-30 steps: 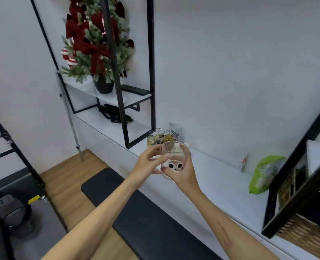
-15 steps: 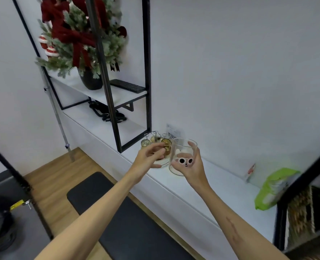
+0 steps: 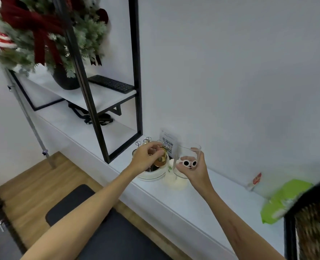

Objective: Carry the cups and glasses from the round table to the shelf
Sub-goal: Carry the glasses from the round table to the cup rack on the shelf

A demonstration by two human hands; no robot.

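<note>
The right hand's fingers curl round a clear glass with a white-goggle print, thumb on its near wall, holding it upright above the white shelf. Directly under the glass sits a cream cup on the shelf; whether the two touch cannot be told. The left hand, at 9 o'clock from the glass, has its fingers bent narrow over a small gold cup; whether they pinch it is not clear. That cup belongs to a wire rack on a white round tray, just beside the cream cup. At 12 o'clock from the tray a QR card stands against the wall. At 10 o'clock the black frame's lower corner meets the shelf, close to the rack. At 4 o'clock from the glass the shelf runs bare toward a green bag and a small red-and-white packet. The shelf's front edge passes beneath both forearms; below it lies a black bench on wood floor.
</note>
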